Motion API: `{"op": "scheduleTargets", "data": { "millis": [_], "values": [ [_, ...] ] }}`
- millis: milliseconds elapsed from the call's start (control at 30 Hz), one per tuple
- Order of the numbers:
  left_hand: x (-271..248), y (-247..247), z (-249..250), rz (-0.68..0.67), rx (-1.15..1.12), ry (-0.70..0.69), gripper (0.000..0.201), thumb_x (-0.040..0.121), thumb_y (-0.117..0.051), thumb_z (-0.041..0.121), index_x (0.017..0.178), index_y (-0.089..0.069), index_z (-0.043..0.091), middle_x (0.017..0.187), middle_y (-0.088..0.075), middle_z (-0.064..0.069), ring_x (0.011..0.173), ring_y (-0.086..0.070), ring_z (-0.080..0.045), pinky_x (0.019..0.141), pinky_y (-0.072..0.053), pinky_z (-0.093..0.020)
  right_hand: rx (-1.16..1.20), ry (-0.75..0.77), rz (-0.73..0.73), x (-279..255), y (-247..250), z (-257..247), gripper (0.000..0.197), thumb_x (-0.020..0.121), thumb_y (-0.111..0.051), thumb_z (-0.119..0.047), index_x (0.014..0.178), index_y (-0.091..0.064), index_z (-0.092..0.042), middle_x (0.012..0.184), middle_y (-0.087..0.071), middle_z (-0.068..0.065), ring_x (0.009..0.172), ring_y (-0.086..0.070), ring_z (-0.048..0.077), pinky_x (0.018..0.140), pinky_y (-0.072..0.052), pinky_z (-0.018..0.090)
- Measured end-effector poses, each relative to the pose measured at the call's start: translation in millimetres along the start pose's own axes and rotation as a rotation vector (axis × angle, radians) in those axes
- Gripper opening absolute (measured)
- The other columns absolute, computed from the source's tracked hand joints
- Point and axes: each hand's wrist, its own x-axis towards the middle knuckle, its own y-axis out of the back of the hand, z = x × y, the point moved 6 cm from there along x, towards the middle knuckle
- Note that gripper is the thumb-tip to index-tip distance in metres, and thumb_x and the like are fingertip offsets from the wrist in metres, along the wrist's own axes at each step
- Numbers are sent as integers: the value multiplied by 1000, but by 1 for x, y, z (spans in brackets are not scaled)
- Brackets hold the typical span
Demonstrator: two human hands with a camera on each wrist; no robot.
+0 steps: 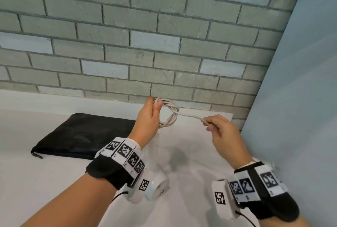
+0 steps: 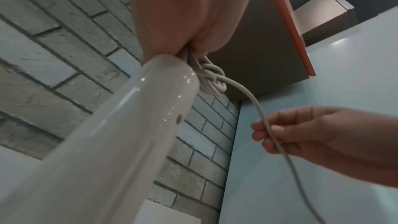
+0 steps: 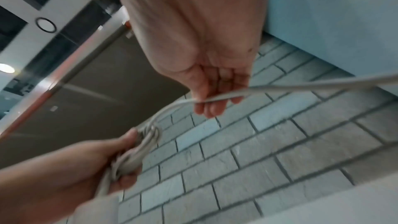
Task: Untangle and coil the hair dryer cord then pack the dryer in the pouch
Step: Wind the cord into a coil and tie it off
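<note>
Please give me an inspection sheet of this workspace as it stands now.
Surface: white table, bare where visible.
Job's things: white hair dryer hangs below the left wrist; black pouch lies flat on the table.
Clutter: nothing seen.
Hands: left hand grips the coiled cord; right hand pinches the free strand.
Cables: black wristband leads.
Surroundings: grey brick wall, pale blue panel.

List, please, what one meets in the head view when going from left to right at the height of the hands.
black pouch → left hand, its grip closed on the coiled loops → coiled cord → straight run of cord → right hand pinching it → pale blue side wall
</note>
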Motion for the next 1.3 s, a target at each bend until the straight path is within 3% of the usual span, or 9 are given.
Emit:
{"op": "scheduleTargets", "data": {
  "millis": [100, 200, 300, 500, 700, 800, 967, 1133, 1300],
  "values": [
    [-4, -1, 3, -7, -32, 10, 24, 97, -32, 32, 74, -37, 33, 69, -43, 5, 64, -43, -11, 56, -37, -25, 131, 33, -169, -9, -25, -7, 49, 88, -37, 7, 124, -48, -26, 92, -57, -2, 71, -51, 4, 70, -37, 6],
    [-6, -3, 5, -25, -8, 4, 21, 97, -33, 32, 78, -39, 25, 68, -42, 2, 63, -42, -13, 56, -37, -29, 314, 28, -213, -11, -42, -20, 30, 95, -38, -14, 117, -46, -33, 76, -57, 3, 67, -51, 9, 67, -41, 12],
    [-8, -2, 3, -22, -57, 34, 23, 96, -34, 33, 77, -39, 23, 70, -41, -3, 65, -41, -15, 56, -37, -31, 303, 89, -80, -4, -41, -28, 12, 93, -45, -24, 101, -55, -26, 62, -49, 6, 59, -48, 22, 58, -42, 27],
    [-13, 4, 4, -52, -170, 75, 29, 96, -34, 33, 71, -40, 20, 67, -40, 1, 60, -37, -11, 57, -35, -24, 119, 210, 188, 9, -13, -25, 19, 92, -44, -20, 85, -58, -9, 68, -51, -9, 68, -47, 11, 65, -36, 13],
    [-16, -2, 5, -64, -243, 99, 31, 96, -34, 34, 71, -41, 18, 66, -41, 3, 61, -39, -10, 61, -35, -24, 162, 31, 187, 5, -38, -1, 15, 87, -57, -15, 87, -69, -8, 80, -53, 1, 74, -50, 4, 67, -38, 11],
    [-18, -7, 8, -57, -276, 74, 30, 96, -35, 33, 70, -40, 19, 65, -40, 4, 60, -39, -8, 58, -37, -17, 419, -132, 165, 3, -55, 3, 15, 88, -55, -7, 86, -69, -12, 76, -63, 3, 69, -61, 12, 69, -54, 30],
    [-16, -10, 7, -35, -276, 51, 25, 97, -34, 29, 76, -43, 18, 69, -41, 2, 65, -41, -9, 60, -38, -13, 922, -393, 74, 2, -76, -12, 21, 92, -42, 0, 94, -63, -2, 86, -66, 16, 72, -67, 17, 67, -57, 21],
    [-14, -6, 6, -2, -171, -21, 22, 97, -33, 27, 77, -41, 27, 70, -44, 8, 60, -44, 4, 57, -37, -9, 1185, -440, -25, 1, -80, -26, 24, 90, -49, -7, 111, -58, 2, 92, -68, 14, 88, -65, 23, 86, -54, 33],
    [-19, -13, 15, -40, -135, -76, 18, 97, -33, 25, 84, -43, 18, 69, -46, 9, 56, -47, 6, 54, -39, -9, 1210, -561, 0, 8, -78, -25, 19, 82, -56, 6, 99, -57, -1, 76, -64, 13, 67, -64, 21, 75, -56, 32]
  ]
}}
